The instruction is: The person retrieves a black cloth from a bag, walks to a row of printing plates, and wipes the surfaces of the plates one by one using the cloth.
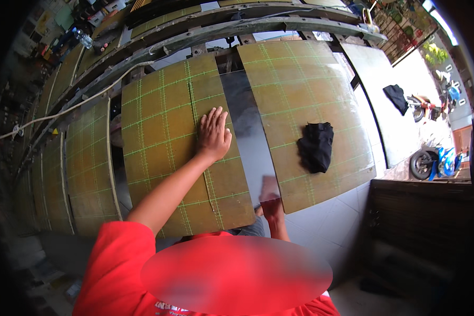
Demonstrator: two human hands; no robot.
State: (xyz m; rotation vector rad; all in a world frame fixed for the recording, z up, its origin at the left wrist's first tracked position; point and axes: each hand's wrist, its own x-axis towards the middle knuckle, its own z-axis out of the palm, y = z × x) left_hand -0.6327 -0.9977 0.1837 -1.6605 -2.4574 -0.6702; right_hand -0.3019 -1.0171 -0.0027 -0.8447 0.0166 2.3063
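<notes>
My left hand [214, 134] lies flat on an olive-brown board [152, 181] marked with a grid of bright green lines, its fingers stretched out and slightly apart. A thin raised line [209, 192] runs lengthwise on this board, passing by the hand. Low beside the gap right of the board is my right hand [273, 209], closed around the lower end of a pinkish flat piece [269, 187]; its kind is unclear. On the neighbouring green-lined board [268, 100] to the right rests a crumpled black cloth [317, 147].
More green-lined boards [92, 163] stand in a row leftward. Long dark beams [205, 39] and a pale cable [84, 102] cross behind. At right lie a pale board [382, 105] with another black cloth [396, 99], a dark wooden panel [421, 210] and a blue motorbike [443, 160].
</notes>
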